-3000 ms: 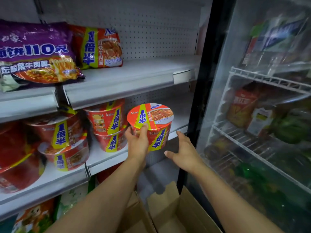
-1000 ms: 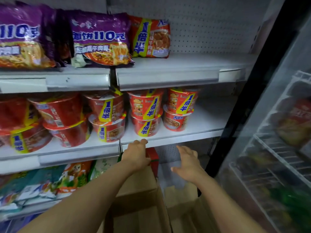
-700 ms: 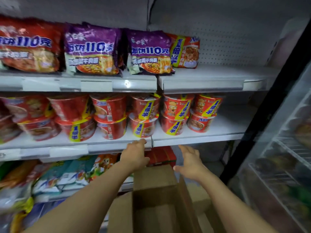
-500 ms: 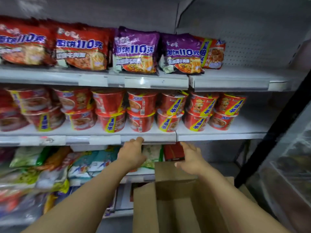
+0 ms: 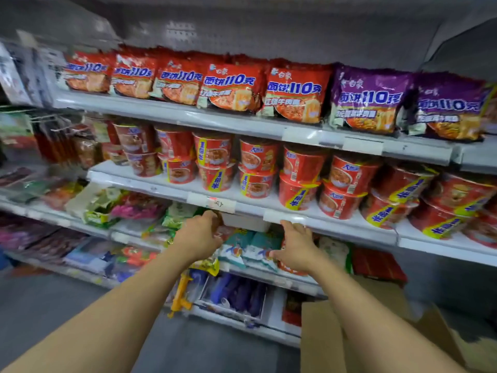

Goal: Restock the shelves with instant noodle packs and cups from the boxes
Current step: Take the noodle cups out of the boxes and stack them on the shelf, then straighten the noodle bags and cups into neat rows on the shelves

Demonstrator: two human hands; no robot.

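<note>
Shop shelf point(image 5: 336, 224), noodle cups point(image 5: 258, 168) above empty hands point(image 5: 293, 249)

snack bags point(image 5: 139, 208) on lower shelf

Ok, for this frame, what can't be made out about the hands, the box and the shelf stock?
- Cardboard box, head view: cut off by the bottom edge, inside unseen.
- Left hand: fingers curl away behind its back, so contact with anything is unclear.
- Right hand: touching the shelf edge or just short of it, unclear.
- Far-left goods: motion-blurred, unidentifiable.
- Cups at right: cut by the frame edge.
</note>
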